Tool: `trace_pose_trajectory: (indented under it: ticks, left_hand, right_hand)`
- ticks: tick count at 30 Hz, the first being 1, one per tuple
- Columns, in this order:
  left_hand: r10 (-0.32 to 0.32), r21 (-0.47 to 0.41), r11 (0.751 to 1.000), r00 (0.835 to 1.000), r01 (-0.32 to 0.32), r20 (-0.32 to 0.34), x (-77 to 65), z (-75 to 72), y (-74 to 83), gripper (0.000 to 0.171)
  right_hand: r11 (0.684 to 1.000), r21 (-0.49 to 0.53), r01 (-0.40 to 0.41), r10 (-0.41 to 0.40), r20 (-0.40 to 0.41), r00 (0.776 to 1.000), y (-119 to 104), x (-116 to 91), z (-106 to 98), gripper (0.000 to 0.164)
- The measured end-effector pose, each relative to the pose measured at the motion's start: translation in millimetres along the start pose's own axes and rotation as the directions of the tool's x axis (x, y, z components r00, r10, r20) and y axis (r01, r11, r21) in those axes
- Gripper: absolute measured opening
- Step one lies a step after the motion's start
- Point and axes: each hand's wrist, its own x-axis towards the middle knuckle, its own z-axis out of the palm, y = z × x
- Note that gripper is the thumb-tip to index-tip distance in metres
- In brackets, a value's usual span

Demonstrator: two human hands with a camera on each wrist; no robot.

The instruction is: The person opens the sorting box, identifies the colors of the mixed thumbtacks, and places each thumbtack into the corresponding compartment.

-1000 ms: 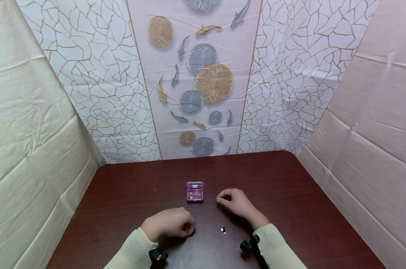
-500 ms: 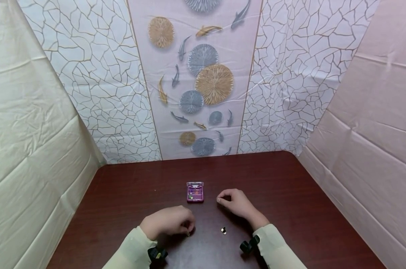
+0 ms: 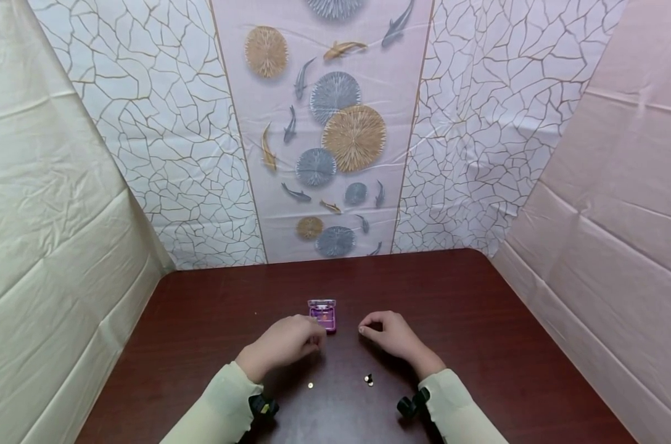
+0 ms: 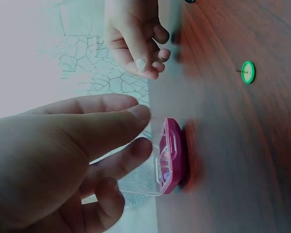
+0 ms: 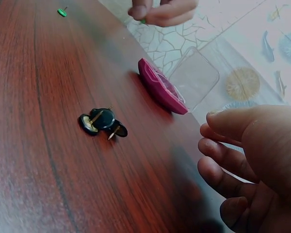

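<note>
My left hand [image 3: 285,345] is over the near left edge of a small magenta case [image 3: 329,322] with a raised clear lid. In the right wrist view, a speck of green thumbtack [image 5: 143,21] shows at the pinched thumb and finger of that hand; the rest is hidden. Another green thumbtack [image 4: 248,72] lies on the table, pin up. My right hand [image 3: 393,336] rests to the right of the case, fingers loosely curled, holding nothing. Several black thumbtacks [image 5: 103,119] sit in a cluster on the table near it.
The dark red-brown wooden table [image 3: 230,290] runs back to a patterned cloth [image 3: 335,185]. Small coloured pieces are partly visible inside the case. Pale cloth walls stand at left and right.
My left hand has moved forward from the near table to the case, uncovering a green thumbtack where it was. My right hand and the black thumbtacks have stayed put.
</note>
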Motion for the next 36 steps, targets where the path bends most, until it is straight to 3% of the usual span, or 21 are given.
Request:
trace_pose_trajectory:
  ticks: [6,17,36]
  left_hand:
    - [-0.01,0.02,1.0,0.997,0.012,-0.073,9.9,-0.1,-6.5,0.015]
    - [-0.158,0.071,0.983,0.977,0.169,-0.146,20.7,7.7,-17.2,0.013]
    - [-0.195,0.048,0.977,0.963,0.207,-0.185,25.1,19.5,-27.7,0.016]
  right_hand:
    - [1.0,0.004,0.025,-0.025,-0.015,1.0,0.3,-1.7,-0.8,0.012]
    - [1.0,0.006,-0.003,0.003,-0.009,1.0,-1.7,-1.5,-1.0,0.011]
    - [0.999,-0.004,-0.032,0.032,0.004,0.999,-4.9,-0.9,1.1,0.009]
